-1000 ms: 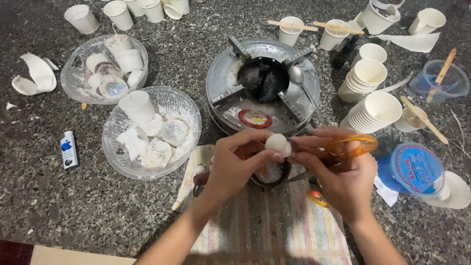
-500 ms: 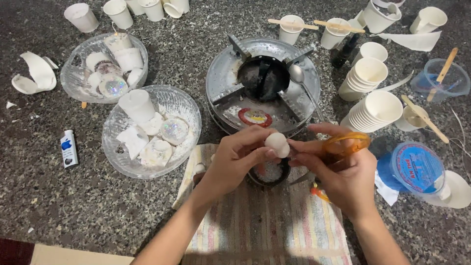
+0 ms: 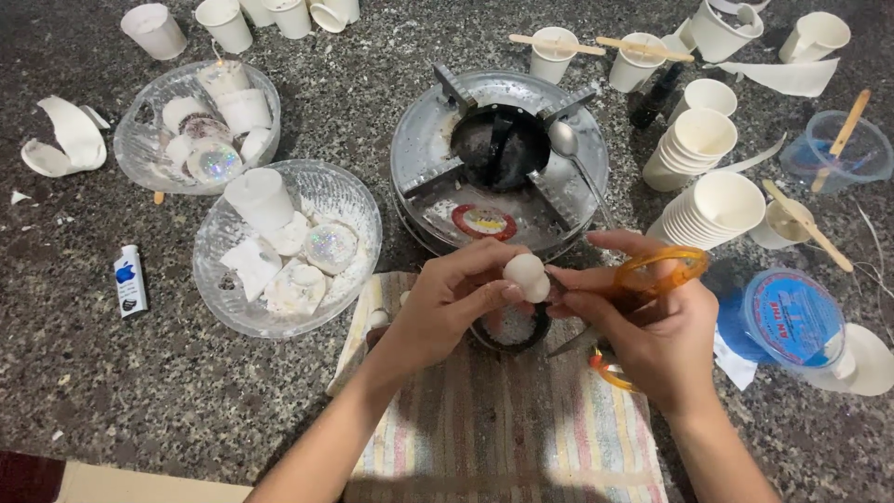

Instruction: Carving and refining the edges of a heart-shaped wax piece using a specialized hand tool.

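My left hand (image 3: 447, 303) pinches a small white rounded lump (image 3: 524, 274) between thumb and fingertips, just above a small black ring-shaped holder (image 3: 510, 329). My right hand (image 3: 652, 321) holds orange-handled scissors (image 3: 663, 272), fingers through the loops, with its fingertips touching the lump from the right. Both hands hover over a striped cloth (image 3: 503, 419) on a speckled stone counter.
A round metal stove (image 3: 498, 163) with a spoon sits behind the hands. Two glass bowls (image 3: 349, 200) (image 3: 149, 121) of white pieces stand left. Stacks of paper cups (image 3: 712, 210) stand right, near a blue-lidded tub (image 3: 792, 321). A lighter (image 3: 128, 279) lies at left.
Both hands shifted slightly while keeping the white lump between them; the scissors tilted a little in my right hand. Nothing was let go.
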